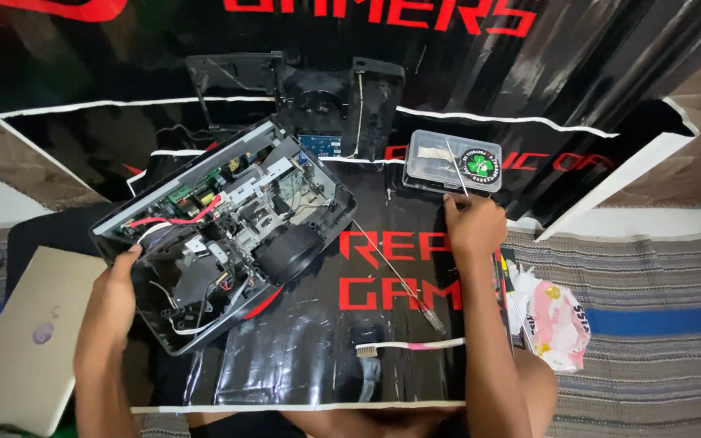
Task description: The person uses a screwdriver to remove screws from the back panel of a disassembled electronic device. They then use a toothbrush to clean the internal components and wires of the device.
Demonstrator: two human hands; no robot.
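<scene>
An opened black projector [229, 231] with exposed circuit boards, wires and a round lens lies tilted on a black printed mat [310, 357]. My left hand [115, 292] grips its near left corner. My right hand [474, 227] is closed on a thin metal tool [457, 166] whose shaft points up over a clear plastic parts box [452, 161]. A long screwdriver [399, 280] lies on the mat between the projector and my right arm. A white and pink toothbrush [411, 346] rests near the mat's front edge.
The removed black top cover [302, 97] lies behind the projector. A closed silver laptop [22, 337] sits at the left. A pink and white plastic packet [557, 320] lies on a striped cloth [659, 292] at the right.
</scene>
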